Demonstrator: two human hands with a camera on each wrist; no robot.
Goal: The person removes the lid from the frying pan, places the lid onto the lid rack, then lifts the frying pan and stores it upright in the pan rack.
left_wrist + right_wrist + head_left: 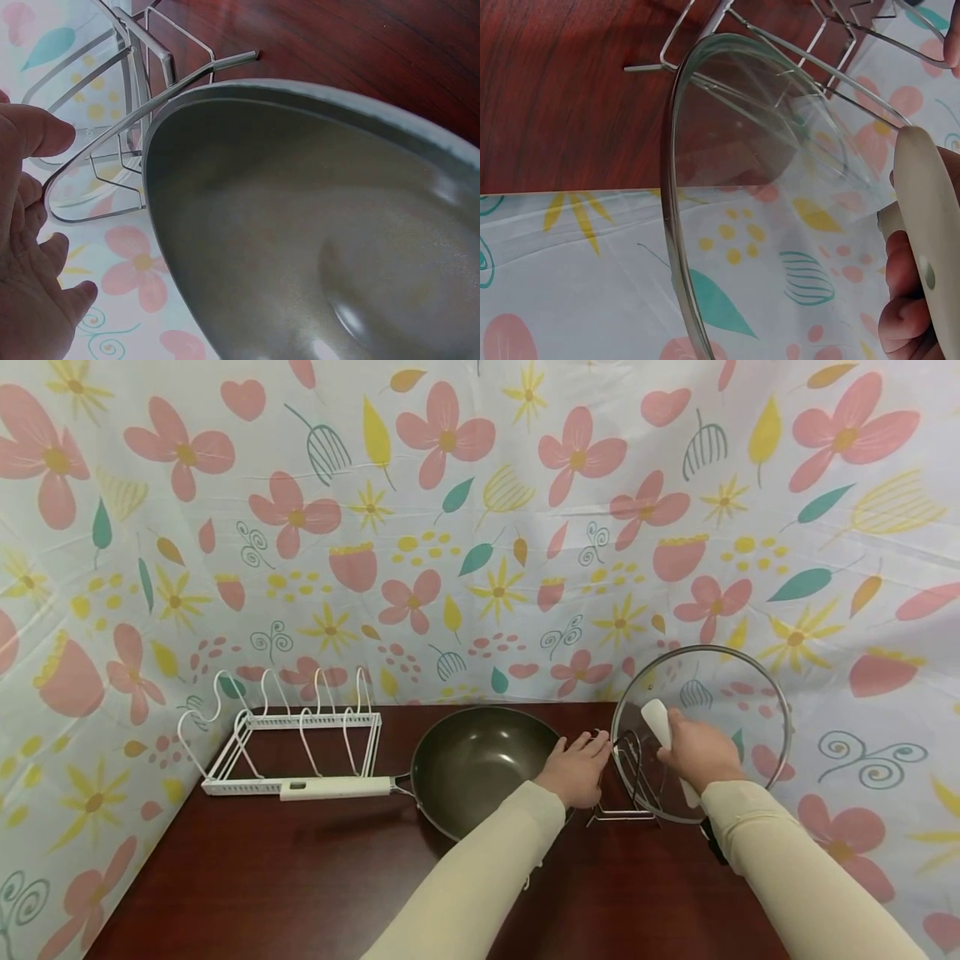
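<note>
My right hand (701,752) grips the pale handle (922,210) of a round glass lid (720,681) with a metal rim. The lid stands nearly upright at the right, overlapping a small wire rack (626,816) in the head view. My left hand (577,772) reaches over the right rim of a dark frying pan (480,768). Its fingers are extended and spread, with fingertips right at the top wire loop (161,99) of the rack. The deep pan rests face up on the table, its cream handle (337,787) pointing left.
A white rack (251,787) with several curved dividers stands at the back left, behind the pan's handle. The dark red wooden table (300,877) meets a flower-patterned cloth (495,543) at its back and sides. A black object (714,843) shows beside the right sleeve.
</note>
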